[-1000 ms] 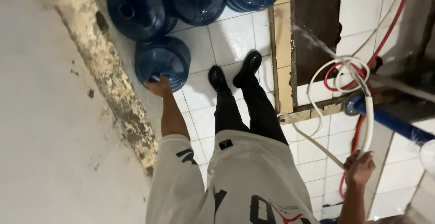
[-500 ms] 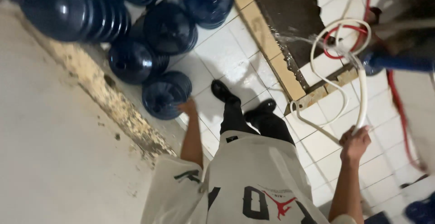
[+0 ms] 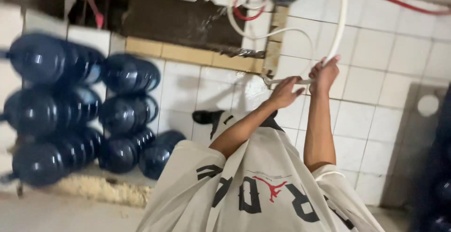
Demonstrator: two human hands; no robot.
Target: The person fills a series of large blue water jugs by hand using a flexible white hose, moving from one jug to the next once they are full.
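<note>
Since the earlier frame, left hand has left the blue water jugs and joined right hand at 1 o'clock. Both are clamped on the white hose, which loops upward and is cut off by the top edge. Jugs at 9 o'clock are blurred; one black shoe shows.

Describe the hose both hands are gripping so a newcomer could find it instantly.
Start at the white tiled floor, to the right of the stacked dark blue water jugs. There the left hand and right hand meet on the white hose, which loops toward the top edge. Unlike the thin red hose nearby, it is thicker and pale.
</note>
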